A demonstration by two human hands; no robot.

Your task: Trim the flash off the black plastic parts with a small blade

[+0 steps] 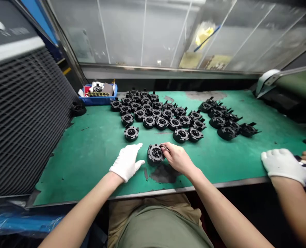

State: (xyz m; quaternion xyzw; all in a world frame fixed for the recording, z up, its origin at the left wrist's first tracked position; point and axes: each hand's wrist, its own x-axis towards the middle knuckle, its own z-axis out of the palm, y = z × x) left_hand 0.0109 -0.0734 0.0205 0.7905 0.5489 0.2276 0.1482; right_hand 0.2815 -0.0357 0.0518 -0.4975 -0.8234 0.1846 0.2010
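Observation:
A round black plastic part (156,153), with a ring-shaped top and a dark hub, sits close to the bench's front edge. My bare right hand (178,156) pinches it at its upper right side. My left hand (127,162), in a white glove, is just left of the part with thumb and fingers apart, not touching it. Another such round part (131,133) lies beyond my left fingertips. Farther back, several matching parts (149,121) form a close cluster, many with a small tab sticking out.
A second group of black parts (227,132) lies to the right. At the back left stands a blue tray (98,100) of odds and ends, near a ribbed black panel (26,120). A co-worker's gloved hand (284,165) is at the right. The green bench mat (91,165) has worn patches.

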